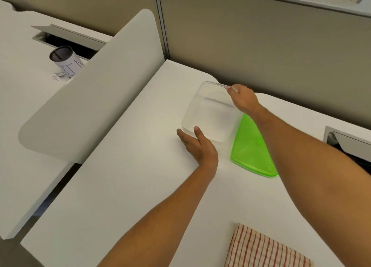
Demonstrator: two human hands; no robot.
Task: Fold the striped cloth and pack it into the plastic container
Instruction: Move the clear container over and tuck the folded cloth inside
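I see the striped cloth lying folded at the near right edge of the white worktop, red stripes on a pale ground, well apart from both hands. The clear plastic container stands open farther back on the worktop, empty as far as I can tell. My right hand pinches the container's far right rim, fingers curled over the edge. My left hand lies with straight fingers against the container's near left corner, thumb touching the wall, gripping nothing. A green lid lies flat on the worktop just beside the container's right side, partly under my right forearm.

The worktop is plain white with a rounded far corner. A grey curved divider panel borders it on the left; beige partition walls close the rear. Beyond the divider, a second desk carries a mesh cup lying tilted beside an open cable hatch.
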